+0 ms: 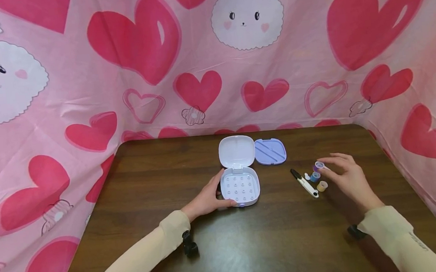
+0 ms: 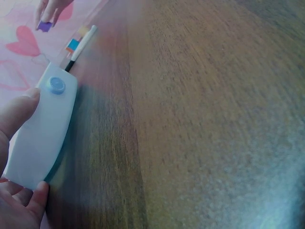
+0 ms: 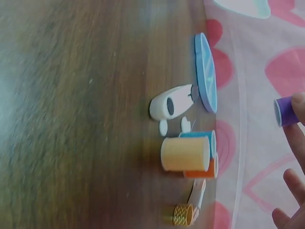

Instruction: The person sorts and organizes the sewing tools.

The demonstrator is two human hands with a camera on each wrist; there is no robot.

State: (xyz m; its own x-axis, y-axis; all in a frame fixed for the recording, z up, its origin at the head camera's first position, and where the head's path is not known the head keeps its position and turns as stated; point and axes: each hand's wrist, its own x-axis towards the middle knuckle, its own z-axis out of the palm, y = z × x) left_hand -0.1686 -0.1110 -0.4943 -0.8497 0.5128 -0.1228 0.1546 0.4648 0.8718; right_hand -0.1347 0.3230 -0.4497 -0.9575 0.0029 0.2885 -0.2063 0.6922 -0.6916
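My left hand [image 1: 208, 197] grips the left side of a white sewing box [image 1: 257, 195] on the table, thumb near its front clasp [image 2: 56, 85]. The box's lid [image 1: 237, 150] stands open behind, and rows of small pegs show inside the base. Over to the right, my right hand [image 1: 350, 180] pinches a purple thread spool [image 3: 286, 111] between thumb and finger, raised above the tabletop in the right wrist view. Below it are a blue spool [image 1: 315, 177], a yellow spool [image 1: 322, 186] and an orange spool [image 3: 212, 168], the last behind the yellow one.
Beside the lid lies a lavender tray [image 1: 270, 152] with diagonal bars. A white tool with a black end [image 1: 307, 185] lies left of the spools, near small white pieces [image 3: 163, 127]. A gold thimble [image 3: 182, 215] stands past the spools. Printed cloth [image 1: 210, 58] hangs behind the table.
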